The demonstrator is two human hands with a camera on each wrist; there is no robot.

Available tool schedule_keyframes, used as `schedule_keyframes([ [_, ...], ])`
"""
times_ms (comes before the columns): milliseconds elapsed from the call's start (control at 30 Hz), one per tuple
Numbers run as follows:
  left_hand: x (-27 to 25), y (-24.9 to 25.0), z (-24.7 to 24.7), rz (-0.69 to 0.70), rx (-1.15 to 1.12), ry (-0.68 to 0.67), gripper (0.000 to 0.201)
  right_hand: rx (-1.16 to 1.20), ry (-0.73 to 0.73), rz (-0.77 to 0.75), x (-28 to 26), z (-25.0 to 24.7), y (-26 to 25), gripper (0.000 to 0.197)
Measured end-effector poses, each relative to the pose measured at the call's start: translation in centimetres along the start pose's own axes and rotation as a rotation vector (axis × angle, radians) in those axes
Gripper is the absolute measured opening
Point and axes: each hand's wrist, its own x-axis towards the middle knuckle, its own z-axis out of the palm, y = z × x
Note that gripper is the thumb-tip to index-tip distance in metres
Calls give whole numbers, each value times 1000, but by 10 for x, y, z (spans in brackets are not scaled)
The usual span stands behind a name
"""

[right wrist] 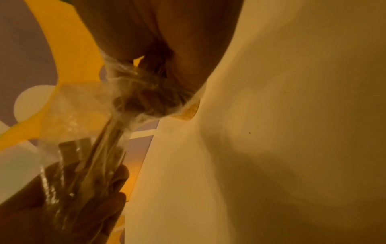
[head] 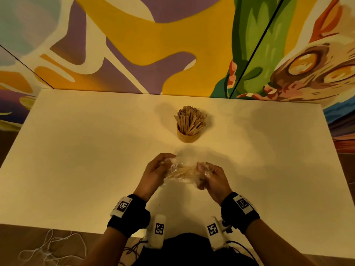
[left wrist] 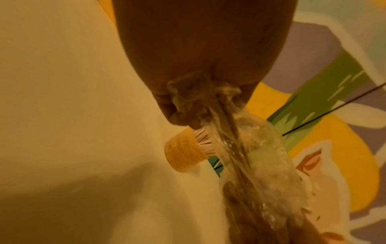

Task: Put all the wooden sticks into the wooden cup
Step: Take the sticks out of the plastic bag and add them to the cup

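Both hands are working together just above the white desk (head: pixel 76 150), at about 6 o'clock from the wooden cup (head: pixel 187 136). The left hand (head: pixel 155 174) is gripping the 9 o'clock end of a clear plastic bag (head: pixel 182 173), its fingers curled round the bunched film, and the right hand (head: pixel 211 178) is clutching the 3 o'clock end in the same way, so the bag is stretching crosswise between them. A small bundle of wooden sticks (head: pixel 187 172) is lying inside the bag, running roughly from 9 to 3 o'clock, and a small white label (head: pixel 174 167) is showing on the film near the left hand. In the left wrist view the left hand's fingers (left wrist: pixel 179 113) are pinching twisted plastic, with the sticks inside trailing away toward the other hand; in the right wrist view the right hand's fingers (right wrist: pixel 154 99) are wrapping round crumpled film in the same manner. The cup is standing upright on the desk toward 12 o'clock, well apart from the hands, and it is already holding a thick bunch of sticks fanning out above its rim. A painted wall (head: pixel 172 45) in yellow, purple and green is rising behind the desk's far edge, and both wrists are wearing black bands (head: pixel 130 217) with coded markers.
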Motion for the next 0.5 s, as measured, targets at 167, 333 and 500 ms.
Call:
schedule_keyframes([
  [167, 3, -5, -14, 26, -107, 128, 22, 36, -66, 0, -1, -6, -8, 11],
  [333, -2, -1, -3, 112, -107, 107, 23, 2, -20, -15, -5, 0, -9, 30],
  [500, -2, -3, 0, 81, -145, 145, 22, -43, 35, -26, -6, 4, -8, 38],
])
